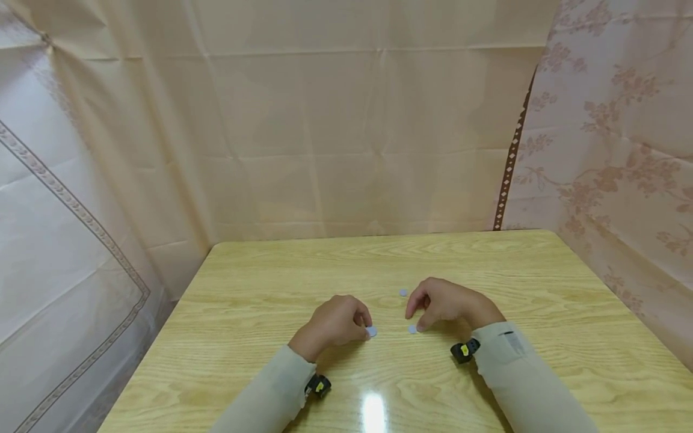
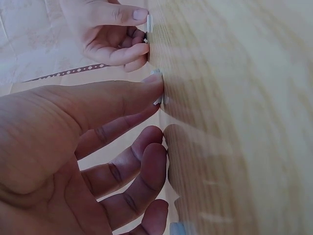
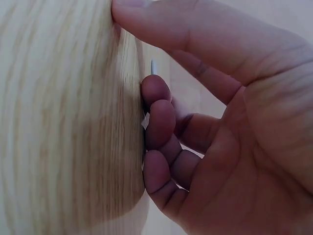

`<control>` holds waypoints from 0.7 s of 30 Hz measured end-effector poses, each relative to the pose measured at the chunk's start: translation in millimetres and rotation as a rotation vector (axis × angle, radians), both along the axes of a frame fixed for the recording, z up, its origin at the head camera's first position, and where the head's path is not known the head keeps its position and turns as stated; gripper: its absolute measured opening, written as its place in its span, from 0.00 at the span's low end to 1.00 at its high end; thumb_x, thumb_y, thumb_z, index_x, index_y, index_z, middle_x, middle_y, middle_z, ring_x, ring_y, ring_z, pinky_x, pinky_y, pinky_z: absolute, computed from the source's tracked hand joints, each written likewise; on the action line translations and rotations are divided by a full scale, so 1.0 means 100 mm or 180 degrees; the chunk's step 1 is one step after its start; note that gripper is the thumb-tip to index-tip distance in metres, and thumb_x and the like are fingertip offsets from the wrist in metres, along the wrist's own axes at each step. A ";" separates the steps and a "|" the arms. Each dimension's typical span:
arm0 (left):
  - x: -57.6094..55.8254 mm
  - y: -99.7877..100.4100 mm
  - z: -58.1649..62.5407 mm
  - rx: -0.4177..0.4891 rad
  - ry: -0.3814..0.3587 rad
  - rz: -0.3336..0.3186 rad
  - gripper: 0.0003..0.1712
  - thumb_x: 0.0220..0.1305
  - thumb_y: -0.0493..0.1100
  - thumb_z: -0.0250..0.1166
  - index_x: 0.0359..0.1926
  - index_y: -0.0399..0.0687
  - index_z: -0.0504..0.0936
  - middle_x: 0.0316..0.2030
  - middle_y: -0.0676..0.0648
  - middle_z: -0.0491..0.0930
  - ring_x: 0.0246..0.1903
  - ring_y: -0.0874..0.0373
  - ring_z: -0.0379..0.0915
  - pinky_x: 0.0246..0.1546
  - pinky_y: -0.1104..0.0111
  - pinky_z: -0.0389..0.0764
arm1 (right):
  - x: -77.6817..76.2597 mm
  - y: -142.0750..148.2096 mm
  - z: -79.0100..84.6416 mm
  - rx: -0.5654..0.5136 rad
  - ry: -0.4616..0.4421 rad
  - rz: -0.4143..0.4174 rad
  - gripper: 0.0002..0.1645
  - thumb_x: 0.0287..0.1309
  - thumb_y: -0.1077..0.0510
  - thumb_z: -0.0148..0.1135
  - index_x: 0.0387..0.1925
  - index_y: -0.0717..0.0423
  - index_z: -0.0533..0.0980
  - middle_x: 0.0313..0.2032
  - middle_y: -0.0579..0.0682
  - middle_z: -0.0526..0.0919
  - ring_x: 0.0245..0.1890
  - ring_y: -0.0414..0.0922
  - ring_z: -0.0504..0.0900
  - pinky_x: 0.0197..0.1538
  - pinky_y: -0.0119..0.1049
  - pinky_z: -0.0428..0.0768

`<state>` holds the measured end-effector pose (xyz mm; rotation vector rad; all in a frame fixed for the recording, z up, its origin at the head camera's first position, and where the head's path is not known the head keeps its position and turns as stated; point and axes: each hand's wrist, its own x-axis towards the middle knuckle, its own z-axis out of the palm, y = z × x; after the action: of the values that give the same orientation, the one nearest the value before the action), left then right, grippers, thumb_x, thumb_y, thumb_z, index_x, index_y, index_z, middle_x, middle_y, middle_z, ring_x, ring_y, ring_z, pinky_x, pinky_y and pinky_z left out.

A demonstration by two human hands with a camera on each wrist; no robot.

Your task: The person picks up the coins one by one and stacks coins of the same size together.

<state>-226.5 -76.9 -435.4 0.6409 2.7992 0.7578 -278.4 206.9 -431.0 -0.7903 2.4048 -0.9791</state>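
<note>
In the head view, my left hand [image 1: 337, 319] pinches a small white disc [image 1: 371, 331] between thumb and fingers, low over the wooden table. The left wrist view has this disc [image 2: 156, 73] edge-on at the thumb tip, the hand's other fingers loosely bent by the tabletop. Across from it, my right hand [image 1: 445, 302] has its thumb tip at the edge of a second white disc [image 1: 413, 329] on the table. Its index fingertip stands apart from the thumb, a gap showing between them. A third white disc [image 1: 403, 293] lies farther back, left of the right hand's knuckles.
The pale wood-grain table [image 1: 260, 282] has rounded far corners. A beige cloth [image 1: 346, 138] hangs behind it, with flowered cloth [image 1: 622, 150] along the right side and whitish cloth [image 1: 59, 252] on the left. Both wrists carry small black devices beside light sleeves [image 1: 536, 379].
</note>
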 end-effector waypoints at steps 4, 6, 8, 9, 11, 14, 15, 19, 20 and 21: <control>0.01 0.00 0.00 -0.0002 -0.0002 0.0010 0.06 0.57 0.46 0.79 0.31 0.59 0.88 0.27 0.62 0.80 0.28 0.63 0.74 0.32 0.66 0.75 | 0.02 -0.03 -0.01 0.0039 0.0033 0.0031 0.13 0.46 0.66 0.81 0.34 0.48 0.89 0.37 0.48 0.86 0.31 0.43 0.73 0.35 0.34 0.76; 0.01 0.00 0.01 0.0010 -0.0002 0.0002 0.06 0.57 0.46 0.79 0.31 0.59 0.88 0.27 0.61 0.80 0.27 0.63 0.74 0.31 0.66 0.75 | 0.04 -0.04 0.00 0.0056 0.0035 0.0034 0.13 0.46 0.67 0.79 0.33 0.48 0.90 0.38 0.48 0.85 0.32 0.43 0.73 0.35 0.34 0.76; 0.02 0.00 0.02 0.0033 -0.0011 -0.0005 0.06 0.57 0.45 0.79 0.31 0.58 0.88 0.26 0.61 0.80 0.27 0.63 0.74 0.31 0.66 0.75 | 0.06 -0.06 0.01 0.0059 0.0030 0.0041 0.13 0.45 0.68 0.78 0.32 0.48 0.90 0.39 0.49 0.83 0.33 0.44 0.73 0.34 0.34 0.76; 0.02 0.00 0.02 0.0045 -0.0016 -0.0007 0.06 0.57 0.45 0.79 0.31 0.58 0.88 0.26 0.61 0.81 0.27 0.63 0.74 0.31 0.66 0.75 | 0.07 -0.07 0.02 0.0059 0.0031 0.0043 0.14 0.45 0.69 0.77 0.31 0.48 0.90 0.39 0.50 0.82 0.32 0.44 0.72 0.34 0.33 0.75; 0.03 0.00 0.03 0.0060 -0.0019 -0.0005 0.05 0.57 0.44 0.79 0.31 0.58 0.88 0.26 0.61 0.81 0.26 0.63 0.74 0.30 0.66 0.75 | 0.08 -0.08 0.03 0.0089 0.0052 0.0028 0.13 0.45 0.70 0.76 0.30 0.48 0.90 0.38 0.50 0.81 0.33 0.45 0.71 0.33 0.33 0.74; 0.03 -0.01 0.03 0.0065 -0.0020 0.0001 0.05 0.57 0.44 0.79 0.31 0.58 0.88 0.26 0.61 0.80 0.27 0.62 0.74 0.31 0.66 0.75 | 0.09 -0.09 0.04 0.0136 0.0068 -0.0012 0.12 0.45 0.69 0.76 0.28 0.48 0.89 0.38 0.51 0.79 0.33 0.46 0.71 0.33 0.34 0.73; 0.03 -0.01 0.03 0.0062 -0.0018 0.0002 0.05 0.57 0.45 0.79 0.31 0.58 0.88 0.27 0.61 0.80 0.27 0.63 0.74 0.31 0.66 0.75 | 0.10 -0.09 0.05 0.0154 0.0074 -0.0017 0.12 0.45 0.69 0.76 0.27 0.48 0.89 0.38 0.50 0.79 0.34 0.46 0.71 0.34 0.34 0.73; 0.03 -0.01 0.02 0.0054 -0.0020 -0.0003 0.06 0.58 0.45 0.78 0.31 0.59 0.88 0.26 0.61 0.80 0.26 0.62 0.73 0.30 0.66 0.75 | 0.10 -0.09 0.04 0.0144 -0.0005 0.0067 0.13 0.44 0.69 0.77 0.29 0.47 0.89 0.38 0.52 0.80 0.31 0.44 0.69 0.32 0.33 0.71; 0.02 -0.01 0.02 0.0048 -0.0018 -0.0006 0.06 0.58 0.45 0.78 0.31 0.59 0.88 0.26 0.61 0.80 0.26 0.62 0.73 0.30 0.66 0.75 | 0.10 -0.09 0.04 0.0131 -0.0036 0.0096 0.14 0.44 0.69 0.78 0.29 0.47 0.89 0.38 0.52 0.81 0.30 0.43 0.69 0.31 0.33 0.71; 0.02 -0.01 0.03 0.0046 -0.0021 -0.0006 0.06 0.58 0.45 0.78 0.31 0.59 0.88 0.26 0.61 0.80 0.26 0.62 0.73 0.30 0.66 0.75 | 0.09 -0.09 0.04 0.0108 -0.0076 0.0129 0.14 0.44 0.69 0.78 0.30 0.48 0.89 0.38 0.53 0.82 0.28 0.43 0.68 0.30 0.33 0.71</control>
<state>-224.2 -77.6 -432.9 0.6423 2.7892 0.7790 -268.9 197.7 -426.8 -0.8076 2.3695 -0.9245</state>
